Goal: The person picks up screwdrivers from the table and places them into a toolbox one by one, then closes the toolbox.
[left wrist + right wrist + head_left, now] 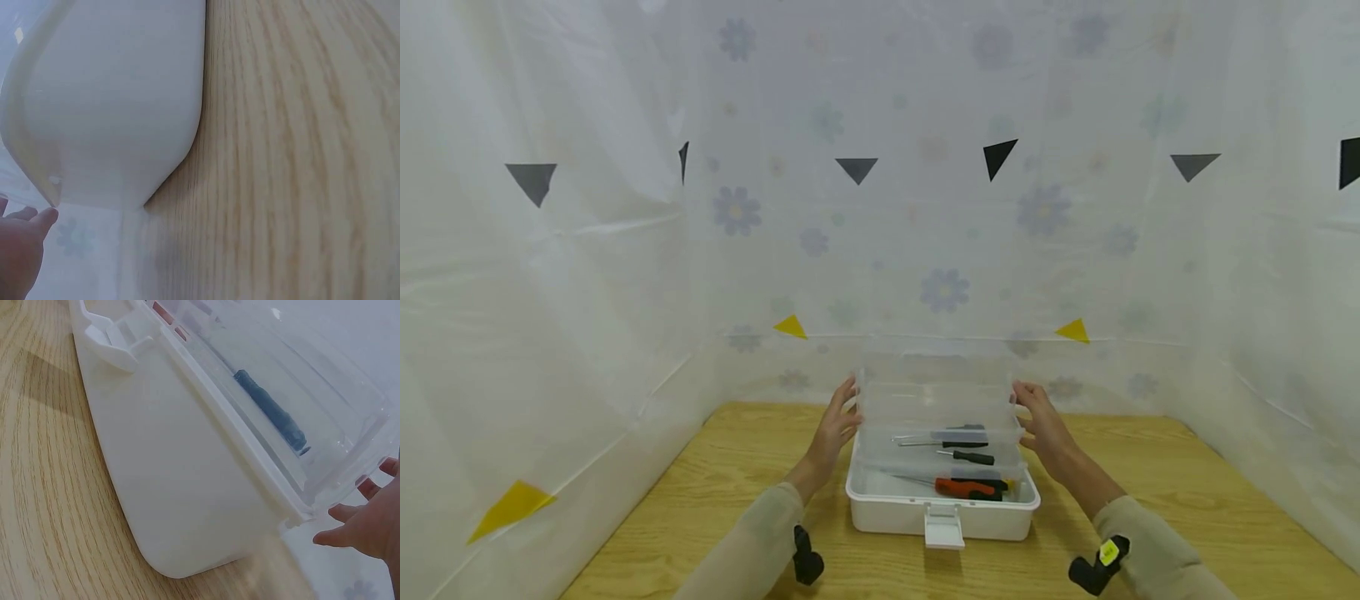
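Clear plastic lid [936,392] stands raised behind the white toolbox [942,508]; we steady it, left hand [835,429] and right hand [1041,421] flat-fingered against its sides, probably lowering next, evenly.

The toolbox [942,508] stands on the worktop [1187,500] midway between its left and right edges, nearer the front edge than the back, its latch [943,527] facing the front; the lid [936,392] rises from the box's back side, toward the curtain [925,250] behind the worktop's back edge; inside the box lie the screwdrivers [973,487], one behind another, lengthwise left to right; the left hand [835,429] is at the lid's left side, the right hand [1041,421] at its right side, fingers [350,534] just beside the box's back corner.
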